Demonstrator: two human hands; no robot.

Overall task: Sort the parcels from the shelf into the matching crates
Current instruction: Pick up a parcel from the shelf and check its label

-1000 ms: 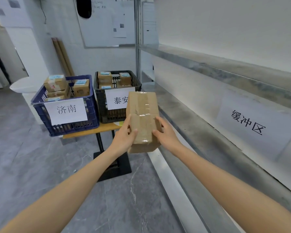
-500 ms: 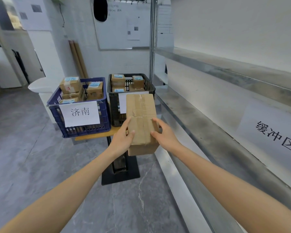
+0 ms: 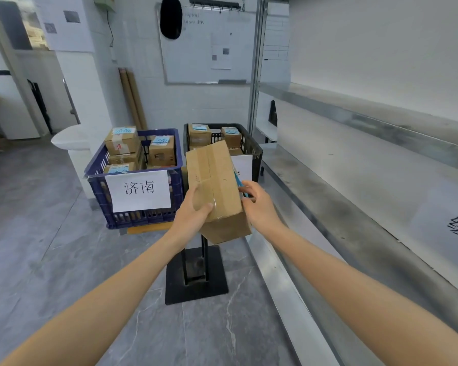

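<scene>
Mid-frame, past my forearms, my left hand (image 3: 193, 215) grips the parcel (image 3: 213, 180) at its near left corner, thumb curled over the top. My right hand (image 3: 257, 207) clasps the right face, fingers on a blue label (image 3: 239, 184). The parcel hangs in the air before the crates. It's a stiff taped carton and seems light. The tape looks slick, so I'd grip the bare cardboard edges. Its long axis runs up the frame, far end leaning left, overlapping the black crate (image 3: 255, 150) beside the blue crate (image 3: 93, 173).

Parcel sorting depot: labelled crates (image 3: 140, 191), metal shelving (image 3: 354, 207).
</scene>
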